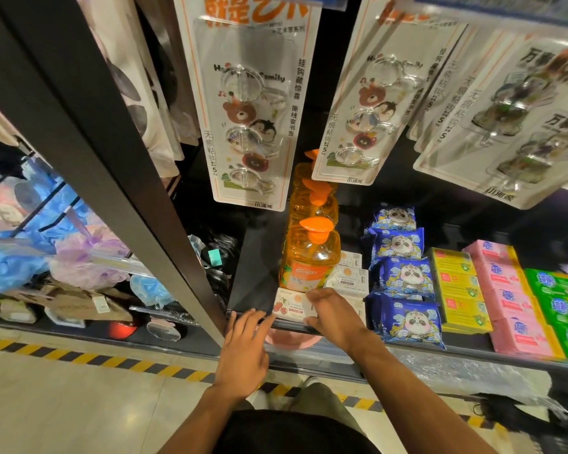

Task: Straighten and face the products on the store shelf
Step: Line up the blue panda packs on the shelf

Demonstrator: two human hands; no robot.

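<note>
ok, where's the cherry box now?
Head view, centre: cherry box at the shelf's front edge, before the orange bottle; right hand holding it, left hand beside.

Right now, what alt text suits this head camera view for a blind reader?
A person's right hand holds a small white cardboard box printed with red cherries at the front of a dark store shelf; the left hand touches its end. Orange plastic pump bottles stand behind, blue panda-printed packs to the right.

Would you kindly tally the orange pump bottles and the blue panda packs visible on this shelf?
Orange pump bottles: 3
Blue panda packs: 4
Total: 7
</note>
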